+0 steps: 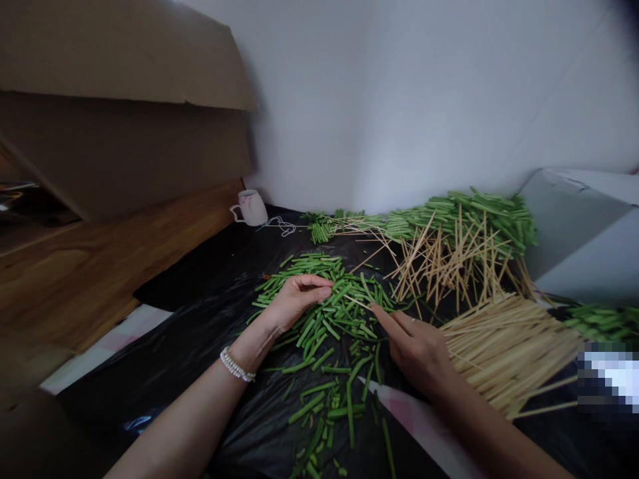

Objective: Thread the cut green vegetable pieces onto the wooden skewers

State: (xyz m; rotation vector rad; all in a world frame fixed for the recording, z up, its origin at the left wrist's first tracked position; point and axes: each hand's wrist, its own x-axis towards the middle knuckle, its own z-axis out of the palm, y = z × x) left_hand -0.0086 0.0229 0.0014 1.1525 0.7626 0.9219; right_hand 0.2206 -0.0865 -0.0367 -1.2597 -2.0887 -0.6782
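My left hand (299,299), with a white beaded bracelet at the wrist, pinches a short green stem piece (337,287) between thumb and fingers. My right hand (412,342) has its fingers closed on a thin wooden skewer (358,303). The skewer points left toward the pinched piece; whether it has gone into it is too small to tell. Beneath both hands spreads a loose pile of cut green stem pieces (312,329), which look like garlic scapes or long beans.
Black plastic sheeting (200,352) covers the surface. At right lie bare skewers (514,346); behind them are stacked skewers threaded with green pieces (479,213). A white mug (252,207) stands at the back, a cardboard box (124,133) at left and a pale box (584,233) at right.
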